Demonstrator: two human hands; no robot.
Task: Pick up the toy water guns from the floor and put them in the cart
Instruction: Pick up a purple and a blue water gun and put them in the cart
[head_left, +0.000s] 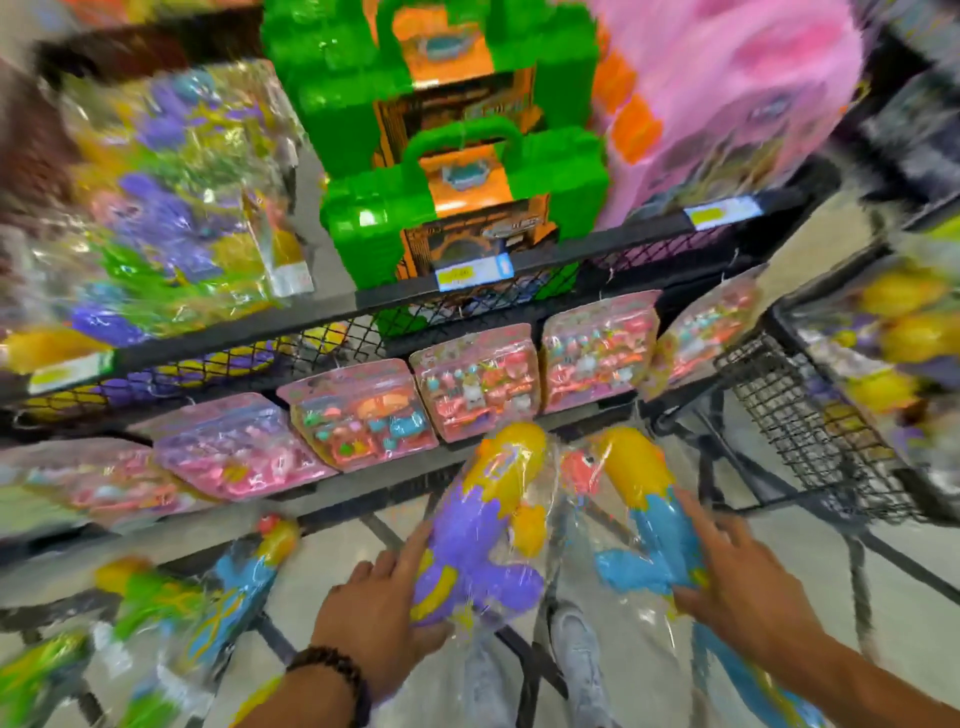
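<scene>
Closest to the camera, a person's two bare forearms reach forward from the bottom edge, the left one wearing a dark beaded bracelet (328, 670). The left hand (379, 605) grips a purple and yellow toy water gun (480, 545) sealed in a clear plastic bag, fingers wrapped along its left side and thumb under its base. The right hand (737, 582) holds a second bagged water gun, blue and yellow with a red tip (644, 514), with fingers curled around its blue body. Both guns are lifted off the floor, side by side and pointing up and away, at the centre of the view. Below them, a pair of grey shoes (574, 654) stands on a pale tiled floor (322, 592). More bagged water guns (228, 582) in green, blue and yellow lie at the lower left. At the right stands a black wire cart (810, 415), which already holds several bagged yellow and purple water guns (904, 332). Ahead, black mesh store shelves (519, 291) carry pink blister packs of small toys (363, 415), green and orange carry cases (467, 197) and a pink package (727, 93). The whole scene is motion-blurred.
</scene>
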